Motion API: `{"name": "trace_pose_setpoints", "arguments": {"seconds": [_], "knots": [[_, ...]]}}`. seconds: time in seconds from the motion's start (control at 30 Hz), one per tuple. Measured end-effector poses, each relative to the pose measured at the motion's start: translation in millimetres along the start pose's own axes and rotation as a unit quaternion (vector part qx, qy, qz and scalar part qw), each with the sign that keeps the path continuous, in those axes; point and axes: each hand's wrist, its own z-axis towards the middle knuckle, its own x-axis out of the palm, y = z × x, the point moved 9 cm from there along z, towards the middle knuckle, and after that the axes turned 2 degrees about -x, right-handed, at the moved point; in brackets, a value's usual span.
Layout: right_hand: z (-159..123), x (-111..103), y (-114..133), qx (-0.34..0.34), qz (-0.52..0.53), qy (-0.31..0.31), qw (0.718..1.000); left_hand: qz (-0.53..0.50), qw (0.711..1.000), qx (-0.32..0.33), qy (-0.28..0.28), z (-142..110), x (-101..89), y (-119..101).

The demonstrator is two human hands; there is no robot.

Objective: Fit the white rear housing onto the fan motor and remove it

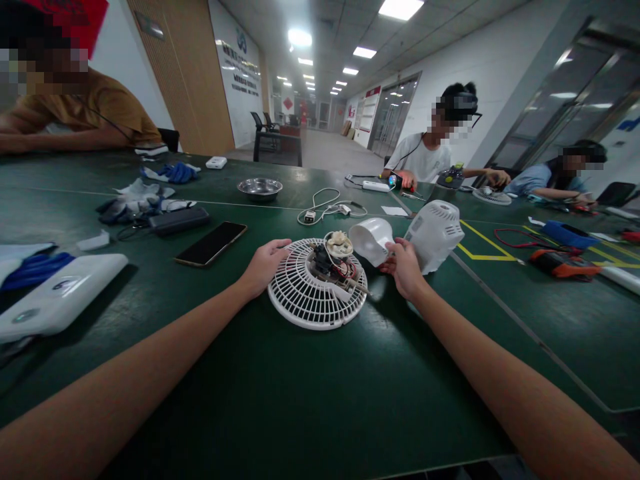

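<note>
on the green table (320, 400), the white fan grille (293, 290) was touched at its rim by the left hand (265, 267) — whether pinched could not be told. a motor assembly (327, 260) was borne on it. a white cover (370, 239) was pinched by the right hand's (407, 270) fingers — beside a white housing (436, 233). beyond, a metal bowl (260, 193) was seen.

I am monitoring one head-worn camera. It is looking forward and down across the tabletop (310, 393) from just above the near edge. The lens is catching both forearms (165, 363) from the lower corners, with the left hand (265, 265) and right hand (406, 270) appearing near, around mid-frame. The wide field is also covering the distant room and ceiling lights (401, 9).
</note>
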Motion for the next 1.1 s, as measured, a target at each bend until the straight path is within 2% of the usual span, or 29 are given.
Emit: {"name": "trace_pose_setpoints", "arguments": {"seconds": [0.07, 0.13, 0.2, 0.27, 0.37, 0.43, 0.5, 0.6, 0.7, 0.87, 1.0, 1.1], "knots": [[-12.5, 16.9, -7.0, 0.102, 0.109, 0.039, 0.988, 0.048, 0.998, 0.027, 0.002, -3.5, 1.8, -7.6], [-25.2, 33.1, 2.7, 0.11, 0.156, 0.071, 0.979, 0.123, 0.989, 0.082, 0.004, -8.4, 3.9, -20.3], [-34.9, 40.9, 20.2, 0.054, 0.162, 0.071, 0.983, 0.211, 0.965, 0.154, 0.008, -15.0, 7.7, -34.7], [-44.4, 45.8, 37.8, -0.017, 0.128, 0.07, 0.989, 0.272, 0.937, 0.217, 0.037, -22.1, 15.6, -44.3], [-58.8, 57.6, 56.4, -0.1, 0.034, 0.113, 0.988, 0.304, 0.906, 0.276, 0.105, -31.2, 28.3, -48.7], [-66.5, 63.2, 65.7, -0.154, -0.028, 0.141, 0.977, 0.318, 0.891, 0.3, 0.12, -35.2, 32.2, -50.5], [-71.3, 64.9, 72.3, -0.2, -0.071, 0.154, 0.965, 0.329, 0.883, 0.313, 0.12, -38.2, 34.2, -52.8], [-72.5, 63.9, 75.3, -0.225, -0.093, 0.161, 0.957, 0.332, 0.878, 0.318, 0.132, -44.0, 38.4, -56.6], [-74.0, 65.0, 78.3, -0.246, -0.122, 0.169, 0.947, 0.328, 0.882, 0.311, 0.134, -49.4, 40.4, -60.2], [-81.9, 75.2, 84.9, -0.304, -0.205, 0.197, 0.909, 0.291, 0.892, 0.317, 0.137, -58.8, 41.7, -69.1], [-76.8, 72.2, 80.3, -0.281, -0.191, 0.196, 0.92, 0.327, 0.877, 0.322, 0.139, -59.3, 44.2, -70.4], [-77.4, 71.6, 80.8, -0.287, -0.174, 0.212, 0.918, 0.355, 0.862, 0.33, 0.146, -56.0, 47.2, -67.7]]}}
